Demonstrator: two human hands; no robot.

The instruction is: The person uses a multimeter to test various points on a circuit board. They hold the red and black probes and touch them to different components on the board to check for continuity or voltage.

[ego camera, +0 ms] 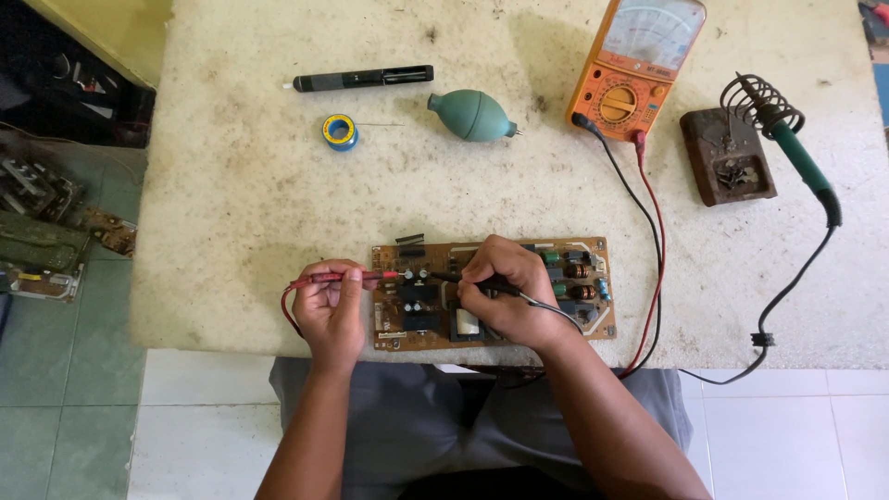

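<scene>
From the head camera, looking straight down: one circuit board (pixel 574 319) lies flat near the front edge of the worn table (pixel 231 213), and both hands are on it. The left hand (pixel 331 306) has its fingers curled tight around one red probe (pixel 347 276), tip pointing right onto the board's parts. The right hand (pixel 505 292) pinches one black probe (pixel 443 276) the same way, its tip aimed left, so the two tips sit near each other over the board's middle. Two leads, one red and one black, run off the board's right side and up to one orange meter (pixel 634 69) at the back of the table.

Counting the rest: one black desoldering pump (pixel 364 79), one blue spool of solder (pixel 340 131), one green rubber blower bulb (pixel 470 115), one soldering iron with a green handle (pixel 801 162) resting in one rusty stand (pixel 727 157). Off to the left, on the floor, a few more old boards (pixel 42 241) lie in a heap, too jumbled to count.
</scene>
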